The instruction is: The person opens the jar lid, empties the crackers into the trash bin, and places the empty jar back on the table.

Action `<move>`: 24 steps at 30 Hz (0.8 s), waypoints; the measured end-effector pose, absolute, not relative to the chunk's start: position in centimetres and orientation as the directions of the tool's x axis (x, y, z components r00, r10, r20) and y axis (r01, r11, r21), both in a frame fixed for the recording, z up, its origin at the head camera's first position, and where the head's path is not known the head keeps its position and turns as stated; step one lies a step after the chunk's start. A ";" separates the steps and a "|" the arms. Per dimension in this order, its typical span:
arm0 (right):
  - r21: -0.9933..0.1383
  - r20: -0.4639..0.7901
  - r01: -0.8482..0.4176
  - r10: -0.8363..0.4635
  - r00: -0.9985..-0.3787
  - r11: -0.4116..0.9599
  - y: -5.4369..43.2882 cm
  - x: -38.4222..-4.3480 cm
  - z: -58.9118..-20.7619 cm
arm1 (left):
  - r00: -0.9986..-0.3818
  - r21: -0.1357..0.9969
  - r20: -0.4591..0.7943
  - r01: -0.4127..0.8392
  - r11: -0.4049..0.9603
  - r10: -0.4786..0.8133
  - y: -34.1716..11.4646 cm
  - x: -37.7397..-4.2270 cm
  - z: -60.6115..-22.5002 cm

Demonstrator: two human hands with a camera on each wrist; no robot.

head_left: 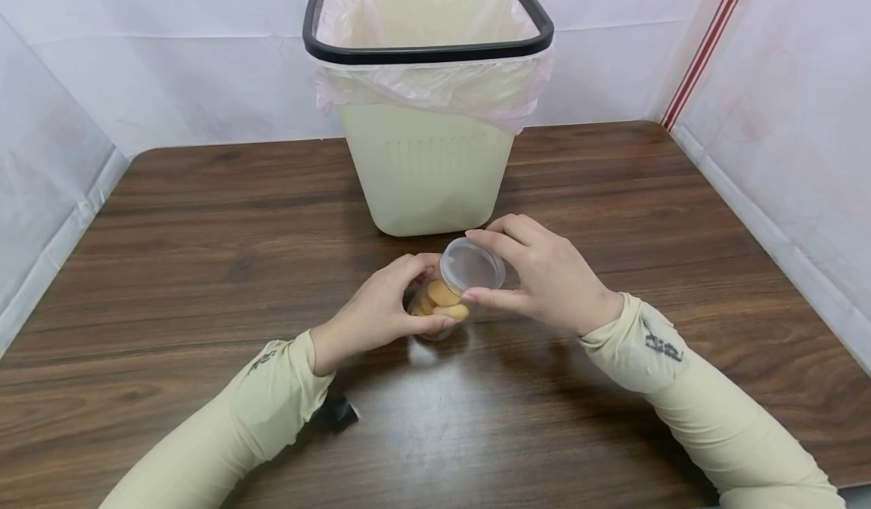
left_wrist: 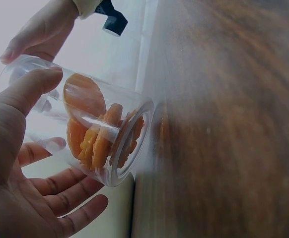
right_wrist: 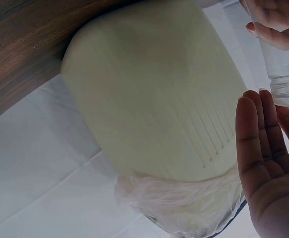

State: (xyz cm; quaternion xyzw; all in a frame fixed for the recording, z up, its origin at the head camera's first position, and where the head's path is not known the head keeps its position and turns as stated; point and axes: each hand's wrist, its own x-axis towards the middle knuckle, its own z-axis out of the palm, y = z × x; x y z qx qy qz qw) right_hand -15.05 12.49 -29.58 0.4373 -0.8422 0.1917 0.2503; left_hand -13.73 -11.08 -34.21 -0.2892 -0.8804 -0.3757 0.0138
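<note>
A clear plastic jar [left_wrist: 119, 99] with several round, orange-yellow biscuits [head_left: 442, 293] in its lower part stands on the table. My left hand [head_left: 384, 301] grips its side, thumb on the near side and fingers around the far side. At the top is a translucent round lid [head_left: 472, 265], with its edge between the thumb and fingers of my right hand [head_left: 544, 274]. Whether the lid sits fully on the jar, I cannot tell. The right wrist view shows the jar's ridged upper end [right_wrist: 287, 88] beside the right hand's fingers [right_wrist: 249, 129].
Behind the hands stands a cream waste bin [head_left: 429, 169] with a black rim [head_left: 429, 55] and a pale pink liner bag [head_left: 435, 89]. A small black object [head_left: 340, 412] lies by the left sleeve. White sheeting [head_left: 204, 78] borders the brown wooden table [head_left: 224, 259] at the back and sides.
</note>
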 end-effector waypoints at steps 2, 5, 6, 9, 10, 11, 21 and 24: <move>-0.113 0.579 -0.834 -0.646 -0.497 0.540 12.5 -15.0 -29.5 | -0.832 0.653 0.241 0.520 0.551 0.500 -11.1 -13.8 -34.3; -0.120 0.569 -0.838 -0.654 -0.498 0.533 12.6 -15.1 -29.4 | -0.831 0.653 0.242 0.521 0.549 0.501 -11.1 -13.8 -34.4; -0.123 0.567 -0.839 -0.657 -0.497 0.530 12.6 -15.1 -29.4 | -0.831 0.653 0.243 0.522 0.549 0.501 -11.1 -13.8 -34.4; -0.129 0.561 -0.845 -0.664 -0.494 0.519 12.7 -15.2 -29.4 | -0.828 0.653 0.245 0.525 0.546 0.504 -11.1 -13.9 -34.4; -0.132 0.559 -0.846 -0.666 -0.494 0.516 12.7 -15.2 -29.4 | -0.828 0.653 0.245 0.526 0.545 0.505 -11.0 -13.9 -34.4; -0.135 0.556 -0.847 -0.668 -0.494 0.514 12.7 -15.2 -29.4 | -0.827 0.654 0.245 0.526 0.544 0.505 -11.0 -13.9 -34.4; -0.164 0.536 -0.864 -0.692 -0.483 0.476 12.9 -15.3 -29.4 | -0.828 0.660 0.244 0.524 0.539 0.505 -11.0 -13.9 -34.4; -0.175 0.532 -0.867 -0.696 -0.482 0.467 12.9 -15.4 -29.4 | -0.828 0.659 0.245 0.524 0.540 0.504 -11.0 -13.9 -34.4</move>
